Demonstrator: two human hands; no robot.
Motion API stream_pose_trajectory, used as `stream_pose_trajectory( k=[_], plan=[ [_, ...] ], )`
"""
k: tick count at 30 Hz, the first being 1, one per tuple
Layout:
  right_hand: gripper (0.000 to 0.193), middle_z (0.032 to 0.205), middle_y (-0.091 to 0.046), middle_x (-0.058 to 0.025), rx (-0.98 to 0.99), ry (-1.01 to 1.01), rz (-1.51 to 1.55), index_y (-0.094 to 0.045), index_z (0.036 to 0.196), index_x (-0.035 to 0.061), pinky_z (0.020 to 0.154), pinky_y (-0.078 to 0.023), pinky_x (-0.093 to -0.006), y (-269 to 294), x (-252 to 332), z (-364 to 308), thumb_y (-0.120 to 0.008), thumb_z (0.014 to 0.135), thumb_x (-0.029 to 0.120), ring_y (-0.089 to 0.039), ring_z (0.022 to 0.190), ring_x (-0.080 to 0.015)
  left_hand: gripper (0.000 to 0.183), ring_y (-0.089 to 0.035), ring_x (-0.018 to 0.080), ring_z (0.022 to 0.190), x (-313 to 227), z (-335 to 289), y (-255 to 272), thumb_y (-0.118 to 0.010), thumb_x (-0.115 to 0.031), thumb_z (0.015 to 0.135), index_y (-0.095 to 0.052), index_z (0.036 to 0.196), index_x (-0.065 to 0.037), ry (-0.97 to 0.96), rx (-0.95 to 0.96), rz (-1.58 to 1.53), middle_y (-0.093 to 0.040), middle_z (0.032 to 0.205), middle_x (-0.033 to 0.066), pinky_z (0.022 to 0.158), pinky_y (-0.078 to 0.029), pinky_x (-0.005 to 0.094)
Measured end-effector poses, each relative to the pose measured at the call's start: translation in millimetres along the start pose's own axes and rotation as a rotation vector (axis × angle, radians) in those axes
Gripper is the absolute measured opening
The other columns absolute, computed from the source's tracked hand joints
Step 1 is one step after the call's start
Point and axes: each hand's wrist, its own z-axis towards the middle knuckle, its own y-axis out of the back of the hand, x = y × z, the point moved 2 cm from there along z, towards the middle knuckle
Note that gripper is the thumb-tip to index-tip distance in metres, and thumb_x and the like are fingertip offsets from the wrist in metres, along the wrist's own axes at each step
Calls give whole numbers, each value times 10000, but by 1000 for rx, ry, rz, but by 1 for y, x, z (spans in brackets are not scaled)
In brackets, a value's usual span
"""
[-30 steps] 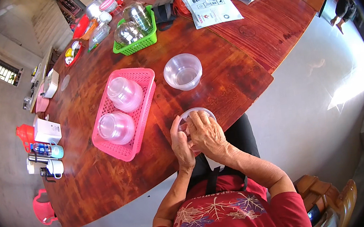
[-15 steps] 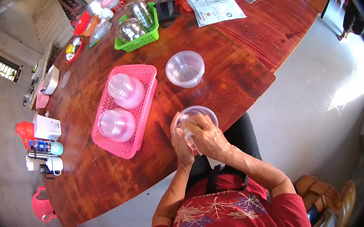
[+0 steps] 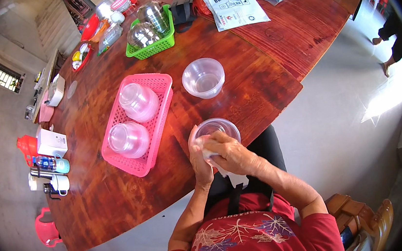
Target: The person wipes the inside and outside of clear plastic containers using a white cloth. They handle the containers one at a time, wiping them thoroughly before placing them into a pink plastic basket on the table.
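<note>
While a clear, round plastic bowl [image 3: 216,126] is gripped at its side by the left hand [image 3: 200,161], a crumpled white cloth or tissue [image 3: 208,156] is pinched over its near rim by the right hand [image 3: 236,156]. Handling appears unfinished. Beyond the hands, a second clear plastic bowl [image 3: 203,78] is left upright; leftward, upturned clear bowl stacks [image 3: 139,102] are held in a pink perforated plastic basket [image 3: 157,84], whether done cannot be told.

The red-brown table [image 3: 106,199] carries plenty — a pink basket [image 3: 158,132], clear bowl [image 3: 203,79], green basket [image 3: 155,49] and white packet [image 3: 236,8].
</note>
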Motion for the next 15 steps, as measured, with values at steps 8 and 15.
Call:
stream_pose_trajectory(
  k=[8, 15],
  plan=[
    [504, 1158, -445, -170, 22, -66, -549, -531, 1103, -44, 922, -442, -419, -14, -5, 14, -704, 647, 86, -458, 1081, -369, 715, -442, 244, 1244, 6, 1, 5, -299, -576, 962, -235, 1439, -47, -1, 41, -31, -366, 1388, 179, 930, -470, 349],
    [248, 1167, -508, -125, 410, 121, -304, -632, 948, -6, 952, -418, -401, 0, 2, 10, -648, 704, 31, -451, 1117, -363, 759, -519, 226, 1118, 8, 0, 6, -280, -622, 945, -273, 1415, -26, -45, 29, 45, -486, 1235, 113, 963, -422, 367]
  ],
)
